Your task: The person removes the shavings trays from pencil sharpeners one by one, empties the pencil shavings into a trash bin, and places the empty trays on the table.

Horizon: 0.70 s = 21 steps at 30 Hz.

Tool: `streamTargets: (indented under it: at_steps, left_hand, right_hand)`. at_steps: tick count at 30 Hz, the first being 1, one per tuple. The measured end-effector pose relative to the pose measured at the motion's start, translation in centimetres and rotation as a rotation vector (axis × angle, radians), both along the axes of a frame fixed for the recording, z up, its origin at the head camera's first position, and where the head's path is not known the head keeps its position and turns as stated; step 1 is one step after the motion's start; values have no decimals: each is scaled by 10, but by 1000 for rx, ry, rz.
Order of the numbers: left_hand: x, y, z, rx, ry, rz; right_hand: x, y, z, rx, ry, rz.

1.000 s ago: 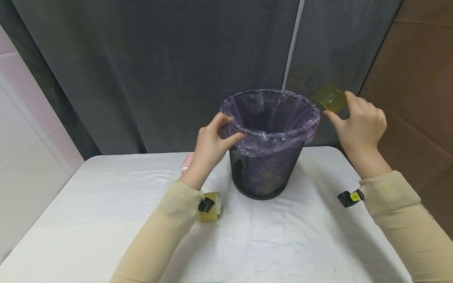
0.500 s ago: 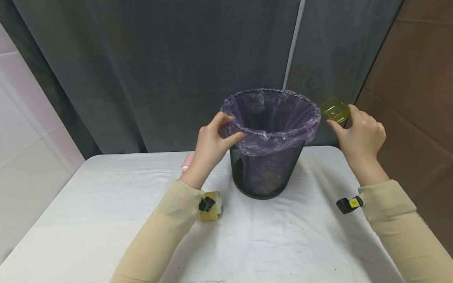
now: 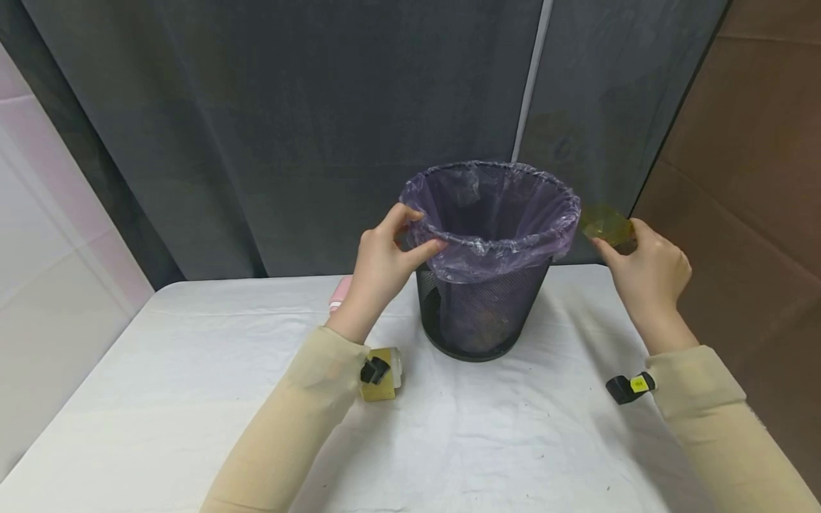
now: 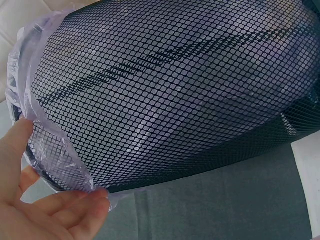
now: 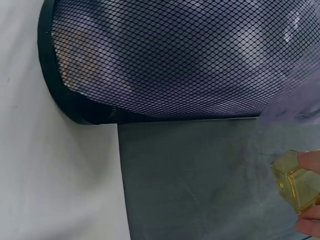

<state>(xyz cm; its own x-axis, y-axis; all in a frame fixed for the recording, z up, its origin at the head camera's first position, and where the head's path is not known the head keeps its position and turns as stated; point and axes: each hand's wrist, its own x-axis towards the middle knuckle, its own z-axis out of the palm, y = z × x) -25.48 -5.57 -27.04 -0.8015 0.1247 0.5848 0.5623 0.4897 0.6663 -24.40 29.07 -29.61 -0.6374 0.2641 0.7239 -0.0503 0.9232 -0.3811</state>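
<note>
A black mesh trash bin (image 3: pixel 449 331) stands upright on the white-covered table, lined with a thin purple plastic bag (image 3: pixel 487 265) folded over its rim. My left hand (image 3: pixel 383 260) grips the bin's rim through the bag at the left, thumb in front. The left wrist view shows these fingers on the bag's folded edge (image 4: pixel 65 155). To the right of the bin, my right hand (image 3: pixel 653 274) pinches a small see-through yellow plastic box (image 3: pixel 606 226) between thumb and fingers, held in the air beside the rim. In the right wrist view only part of the yellow box (image 5: pixel 290 180) shows.
Below my left wrist, partly hidden by it, lies a yellow box-like thing (image 3: pixel 378 390) with a whitish side. A pink object (image 3: pixel 340 291) sits behind my left forearm. Dark grey curtain (image 3: pixel 321 142) hangs behind the table, brown cloth (image 3: pixel 757 178) on the right.
My right hand has come down beside the bin with the yellow box, which has dropped from above rim height to about the rim's level. The left hand and bin stay put.
</note>
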Motion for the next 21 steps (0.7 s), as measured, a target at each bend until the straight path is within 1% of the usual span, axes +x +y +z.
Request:
streamTargets:
  at_steps: [6,11,18,21]
  left_hand:
    - [0,0,0,4,-1,0]
    - [0,0,0,8,-1,-3]
    - [0,0,0,10,2,-5]
    - [1,0,0,12,-1,-4]
  right_hand:
    - [2,4,-12,-27,-42,6]
    - [4,7,-20,-39,-72,-5]
    - [8,8,-30,-82,-108,-4]
    - [9,9,-36,-101,-140,-8]
